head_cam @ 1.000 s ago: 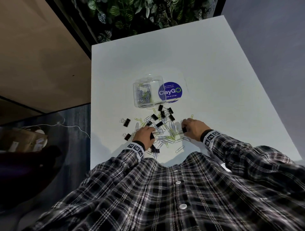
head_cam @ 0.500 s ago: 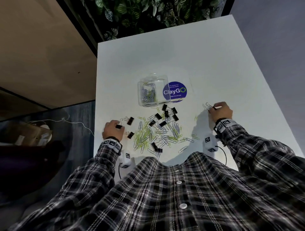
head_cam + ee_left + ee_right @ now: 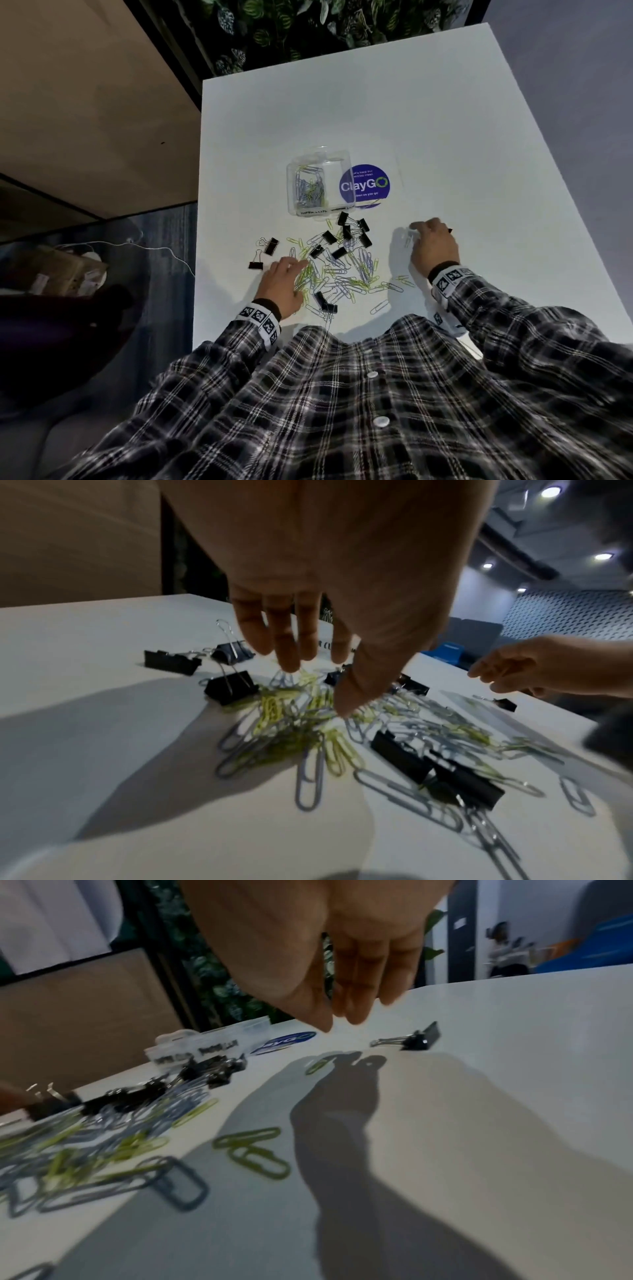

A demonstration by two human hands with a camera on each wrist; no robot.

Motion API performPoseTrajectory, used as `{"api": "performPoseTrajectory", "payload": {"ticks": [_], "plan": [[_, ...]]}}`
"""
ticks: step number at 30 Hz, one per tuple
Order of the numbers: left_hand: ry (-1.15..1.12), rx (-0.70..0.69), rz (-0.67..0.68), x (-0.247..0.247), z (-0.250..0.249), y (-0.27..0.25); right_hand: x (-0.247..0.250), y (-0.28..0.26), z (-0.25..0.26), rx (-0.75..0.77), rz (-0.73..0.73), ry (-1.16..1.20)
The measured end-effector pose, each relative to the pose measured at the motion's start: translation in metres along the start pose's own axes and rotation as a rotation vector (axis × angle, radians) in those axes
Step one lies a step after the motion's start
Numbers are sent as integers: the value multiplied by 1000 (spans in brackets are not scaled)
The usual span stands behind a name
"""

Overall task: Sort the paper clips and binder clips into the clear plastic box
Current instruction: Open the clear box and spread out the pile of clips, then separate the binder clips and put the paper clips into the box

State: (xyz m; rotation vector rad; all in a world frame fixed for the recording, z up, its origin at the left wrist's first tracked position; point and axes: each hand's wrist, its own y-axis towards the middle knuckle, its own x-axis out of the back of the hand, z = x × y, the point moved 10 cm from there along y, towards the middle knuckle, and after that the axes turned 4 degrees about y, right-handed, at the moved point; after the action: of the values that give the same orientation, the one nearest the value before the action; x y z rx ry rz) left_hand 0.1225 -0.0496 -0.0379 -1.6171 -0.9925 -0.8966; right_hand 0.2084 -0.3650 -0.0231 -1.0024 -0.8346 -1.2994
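Our left hand (image 3: 281, 287), fingers spread, half-covers the blurred silver and yellow-green wire paper clips (image 3: 337, 279); our loosely-curled, empty right hand (image 3: 433, 247) hovers beside them.

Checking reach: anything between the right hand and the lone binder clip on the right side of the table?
Nothing visible. The lone binder clip lies on bare table just past the right hand, whose fingertips hover above the surface beside it, holding nothing.
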Motion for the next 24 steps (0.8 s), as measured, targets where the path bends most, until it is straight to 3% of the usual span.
{"api": "performPoseTrajectory", "payload": {"ticks": [2, 5, 12, 14, 16, 19, 21, 24], "plan": [[85, 62, 103, -12, 10, -1, -19, -7, 5, -52, 152, -13], [117, 70, 142, -19, 14, -2, -36, -19, 18, -46, 261, -42], [-62, -5, 66, -20, 2, -7, -67, -46, 80, 318, 482, 54], [-58, -12, 30, -19, 2, -10, -57, -45, 75, 283, 477, 69], [-30, 30, 10, -18, 8, -15, -41, -41, 54, 155, 427, 49], [-10, 136, 74, -27, 20, -23, -43, -50, 21, 26, 562, -107], [-43, 168, 121, -34, 23, -26, -56, -63, 13, 27, 691, -167], [-108, 166, 130, -37, 19, -25, -69, -74, 27, 102, 694, -198]]}}
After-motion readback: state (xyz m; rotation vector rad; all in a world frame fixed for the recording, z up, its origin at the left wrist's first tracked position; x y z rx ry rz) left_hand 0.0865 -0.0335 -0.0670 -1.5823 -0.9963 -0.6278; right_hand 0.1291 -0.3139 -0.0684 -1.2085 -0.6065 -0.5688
